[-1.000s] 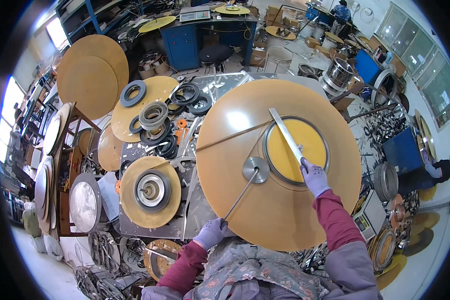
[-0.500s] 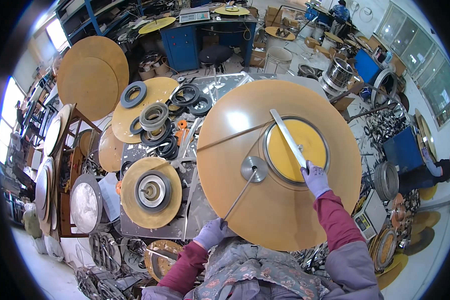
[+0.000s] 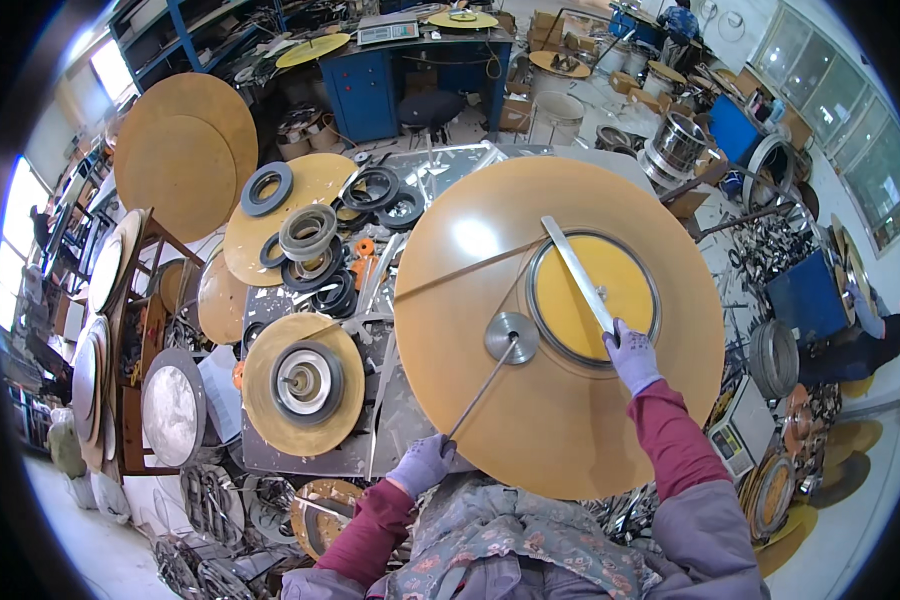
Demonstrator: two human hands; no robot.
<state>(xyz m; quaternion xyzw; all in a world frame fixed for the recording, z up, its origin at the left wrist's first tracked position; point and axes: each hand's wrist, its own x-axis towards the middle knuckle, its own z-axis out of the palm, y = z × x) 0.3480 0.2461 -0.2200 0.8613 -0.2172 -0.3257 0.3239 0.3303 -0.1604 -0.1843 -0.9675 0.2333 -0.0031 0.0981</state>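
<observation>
A large tan disc (image 3: 570, 430) lies in front of me. On it sits a dark-rimmed ring (image 3: 656, 330) around a yellow centre plate (image 3: 615, 265). My left hand (image 3: 423, 464), in a lilac glove, is closed around the lower end of a thin metal rod (image 3: 477, 398). The rod's upper end meets a small grey metal disc (image 3: 498, 345) beside the ring. In my right hand (image 3: 633, 358), also gloved, is one end of a flat metal bar (image 3: 576, 270), which crosses the ring and yellow plate diagonally. A thin brown strip (image 3: 470, 270) spans the disc toward the ring.
To the left, a smaller tan disc (image 3: 260, 395) carries a stepped metal hub (image 3: 303, 382). Behind it are several grey rings (image 3: 267, 189). A digital scale (image 3: 742, 440) stands at right, near metal scrap. Farther right, another person (image 3: 860, 340) is partly visible. Blue desk (image 3: 358, 98) behind.
The rod and small grey disc have shifted slightly to the right. My right hand and the bar have barely moved. The person at far right has changed posture a little.
</observation>
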